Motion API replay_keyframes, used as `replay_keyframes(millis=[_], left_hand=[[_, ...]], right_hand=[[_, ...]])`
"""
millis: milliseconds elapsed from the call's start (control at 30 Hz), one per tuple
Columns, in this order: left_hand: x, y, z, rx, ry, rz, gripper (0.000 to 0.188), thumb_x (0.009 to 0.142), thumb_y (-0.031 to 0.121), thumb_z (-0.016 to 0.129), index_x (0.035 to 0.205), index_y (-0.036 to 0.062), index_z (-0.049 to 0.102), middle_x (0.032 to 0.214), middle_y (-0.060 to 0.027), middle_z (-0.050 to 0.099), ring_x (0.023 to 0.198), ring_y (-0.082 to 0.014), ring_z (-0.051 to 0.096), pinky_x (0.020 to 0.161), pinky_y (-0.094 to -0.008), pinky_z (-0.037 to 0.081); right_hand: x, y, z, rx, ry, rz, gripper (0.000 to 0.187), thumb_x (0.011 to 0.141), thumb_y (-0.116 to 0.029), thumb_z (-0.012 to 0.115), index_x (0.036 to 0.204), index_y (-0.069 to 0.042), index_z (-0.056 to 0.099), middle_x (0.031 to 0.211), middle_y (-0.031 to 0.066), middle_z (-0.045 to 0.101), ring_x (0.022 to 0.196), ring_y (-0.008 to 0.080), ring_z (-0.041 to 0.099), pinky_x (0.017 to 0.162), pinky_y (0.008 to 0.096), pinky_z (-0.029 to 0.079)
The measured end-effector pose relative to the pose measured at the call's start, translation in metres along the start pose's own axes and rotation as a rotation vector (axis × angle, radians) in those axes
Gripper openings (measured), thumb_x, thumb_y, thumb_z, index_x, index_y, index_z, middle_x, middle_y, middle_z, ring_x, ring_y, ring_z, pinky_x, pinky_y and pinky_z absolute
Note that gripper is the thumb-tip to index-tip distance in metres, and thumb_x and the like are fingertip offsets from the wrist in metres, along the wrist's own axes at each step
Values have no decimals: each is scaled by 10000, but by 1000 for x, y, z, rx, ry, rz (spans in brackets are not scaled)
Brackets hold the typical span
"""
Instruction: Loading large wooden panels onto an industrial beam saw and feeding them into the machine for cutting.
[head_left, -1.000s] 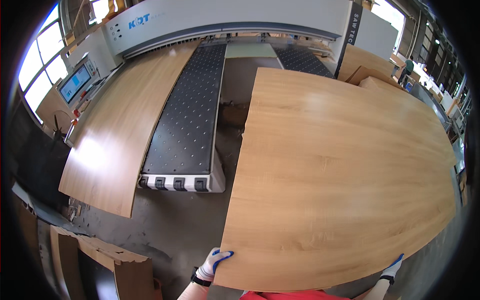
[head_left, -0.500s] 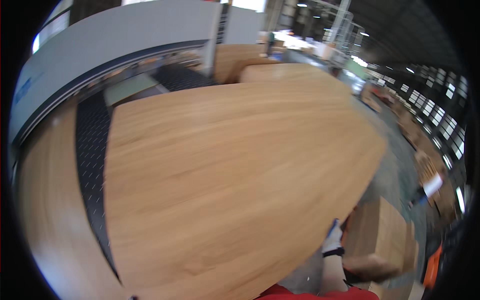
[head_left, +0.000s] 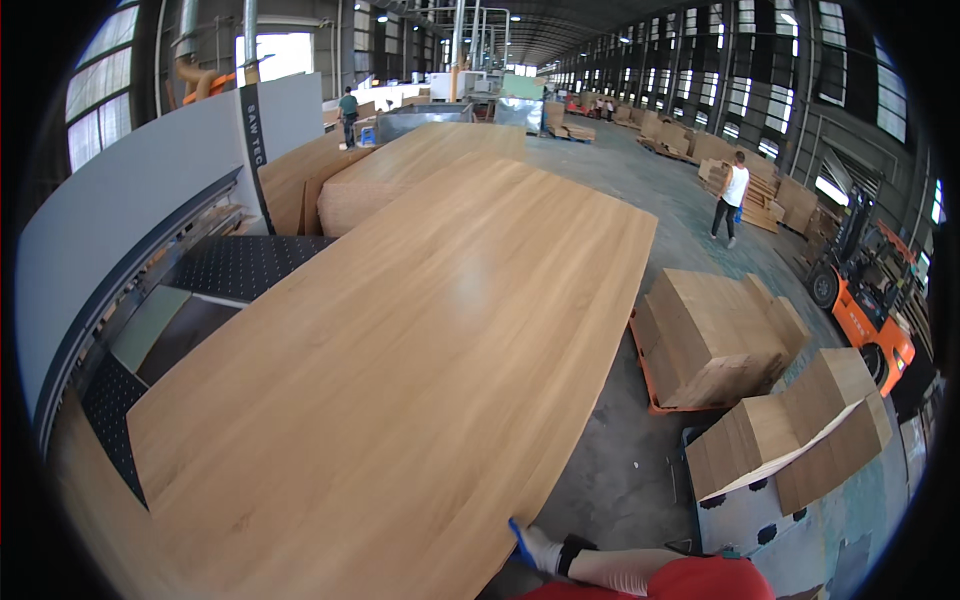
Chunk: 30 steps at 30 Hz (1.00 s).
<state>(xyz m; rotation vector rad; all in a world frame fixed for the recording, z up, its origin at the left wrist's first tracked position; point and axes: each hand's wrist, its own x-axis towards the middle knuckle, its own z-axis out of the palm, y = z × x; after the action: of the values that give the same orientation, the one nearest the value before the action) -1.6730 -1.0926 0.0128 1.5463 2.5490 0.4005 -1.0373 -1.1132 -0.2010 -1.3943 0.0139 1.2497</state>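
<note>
Right hand, in a white glove with blue fingertips, is closed on the near right edge of a large wood-grain panel; blue digit shows at the rim, any fingers underneath are hidden. Black wristband on that wrist, red garment at bottom edge. Left hand is out of view, so can't tell its state. Panel fills the middle of the view, running from the lower edge up to a stack of boards; can't tell what bears its weight. Left of it: black dotted machine table, pale machine beam and a second wood-grain board at lower left. Right of it, apart on the floor side: brown board stack on an orange base, another brown stack nearer, orange forklift farther right. Person in white top stands beyond; person in green top at upper left.
</note>
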Motion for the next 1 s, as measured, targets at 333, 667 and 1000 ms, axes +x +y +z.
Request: replay_keyframes(millis=[333, 667, 1000], left_hand=[[-16, 292, 196, -371, -114, 860, 663, 910, 179, 728, 1452, -37, 412, 1425, -294, 476, 1279, -425, 509, 1056, -469, 466], [-95, 539, 288, -17, -18, 660, 624, 959, 486, 608, 1368, 19, 536, 1407, -248, 525, 1293, -431, 488, 1083, -534, 392], [-134, 614, 277, 70, 170, 425, 482, 949, 359, 654, 1306, 44, 578, 1260, -198, 640, 1133, -391, 625, 943, -474, 523]], right_hand=[[-75, -36, -15, -290, -485, -19, 367, 1035, -414, 551, 965, -80, 686, 746, 40, 674, 557, 143, 550, 504, 318, 421], [40, -170, -342, 398, -30, -25, 324, 1071, -277, 471, 1174, 4, 595, 1070, 158, 693, 975, 288, 680, 866, 413, 569], [140, -468, -470, 129, 96, -215, 296, 1046, -232, 553, 1196, 18, 603, 1050, 155, 686, 916, 256, 688, 820, 372, 573]])
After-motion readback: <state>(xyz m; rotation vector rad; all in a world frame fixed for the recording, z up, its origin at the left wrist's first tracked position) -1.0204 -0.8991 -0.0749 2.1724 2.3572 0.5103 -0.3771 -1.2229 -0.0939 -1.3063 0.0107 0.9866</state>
